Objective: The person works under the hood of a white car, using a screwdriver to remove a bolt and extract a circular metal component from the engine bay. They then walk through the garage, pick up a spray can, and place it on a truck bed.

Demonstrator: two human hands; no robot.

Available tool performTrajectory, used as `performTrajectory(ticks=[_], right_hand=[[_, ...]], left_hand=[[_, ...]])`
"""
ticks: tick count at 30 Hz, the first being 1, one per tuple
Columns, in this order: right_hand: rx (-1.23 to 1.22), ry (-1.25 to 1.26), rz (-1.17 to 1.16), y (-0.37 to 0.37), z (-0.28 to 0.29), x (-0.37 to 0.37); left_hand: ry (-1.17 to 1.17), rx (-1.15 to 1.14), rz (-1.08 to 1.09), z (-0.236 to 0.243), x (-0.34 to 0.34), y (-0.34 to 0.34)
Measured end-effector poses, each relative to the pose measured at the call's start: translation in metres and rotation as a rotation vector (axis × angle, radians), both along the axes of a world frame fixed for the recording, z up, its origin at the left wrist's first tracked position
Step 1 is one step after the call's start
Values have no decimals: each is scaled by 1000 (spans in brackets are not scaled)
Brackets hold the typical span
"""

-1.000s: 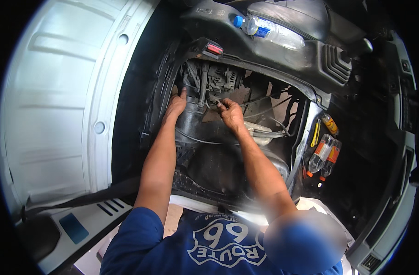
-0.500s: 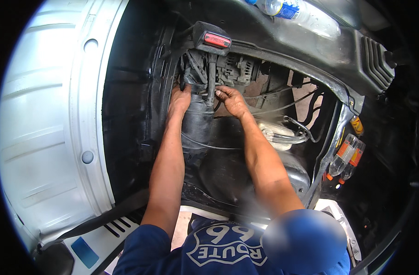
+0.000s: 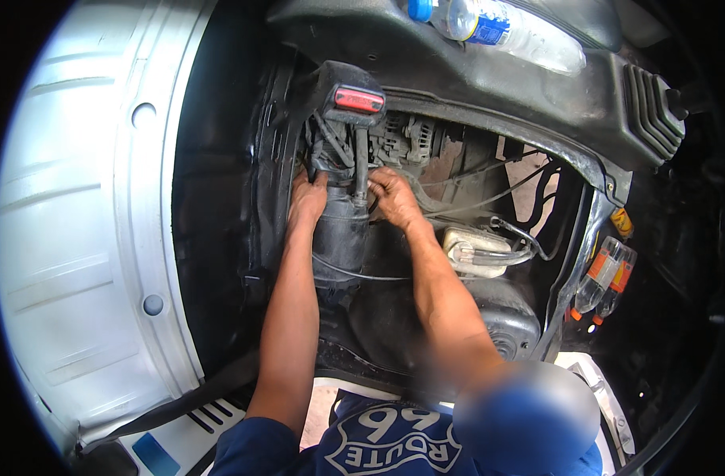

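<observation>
So both hands are up in the engine bay, working on the black cylindrical part [image 3: 340, 230] that sits upright near the middle of the view, just under the seat belt buckle [image 3: 354, 97] with its red button. The left hand [image 3: 307, 200] presses on the part's upper left shoulder, at about 10 o'clock of it, probably to steady it. The right hand [image 3: 394, 197] is at about 2 o'clock, fingers curled in around the top where the black hoses [image 3: 361, 163] drop in. Honestly I can't tell whether either grip is actually closed on anything, since the fingertips are buried.

The part itself looks dusty, matte black, tube-shaped, with a thin wire [image 3: 362, 274] crossing its lower end. At 3 o'clock from it there's a whitish reservoir [image 3: 477, 250], and the alternator [image 3: 410, 141] sits just above the right hand. A plastic water bottle [image 3: 497, 25] lies on the panel at 12 o'clock.
</observation>
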State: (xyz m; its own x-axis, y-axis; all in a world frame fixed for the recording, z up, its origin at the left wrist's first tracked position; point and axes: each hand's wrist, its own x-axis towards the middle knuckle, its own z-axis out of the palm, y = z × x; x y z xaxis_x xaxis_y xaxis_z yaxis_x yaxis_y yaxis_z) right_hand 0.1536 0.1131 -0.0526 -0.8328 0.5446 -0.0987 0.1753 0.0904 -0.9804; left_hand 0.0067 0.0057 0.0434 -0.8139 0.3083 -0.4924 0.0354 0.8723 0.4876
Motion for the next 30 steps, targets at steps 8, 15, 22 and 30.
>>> performTrajectory(ticks=[8,15,22,30], right_hand=[[-412,79,-6,-24,-31,-19],[-606,131,-67,-36,-44,-24],[-795,34,-1,-27,-31,-28],[-567,-21,58,-22,-38,-27]], left_hand=[[3,8,-8,4,3,2],[-3,-38,-19,1,0,-2],[118,-3,-19,-7,1,-4],[60,-14,-39,-9,-3,-8]])
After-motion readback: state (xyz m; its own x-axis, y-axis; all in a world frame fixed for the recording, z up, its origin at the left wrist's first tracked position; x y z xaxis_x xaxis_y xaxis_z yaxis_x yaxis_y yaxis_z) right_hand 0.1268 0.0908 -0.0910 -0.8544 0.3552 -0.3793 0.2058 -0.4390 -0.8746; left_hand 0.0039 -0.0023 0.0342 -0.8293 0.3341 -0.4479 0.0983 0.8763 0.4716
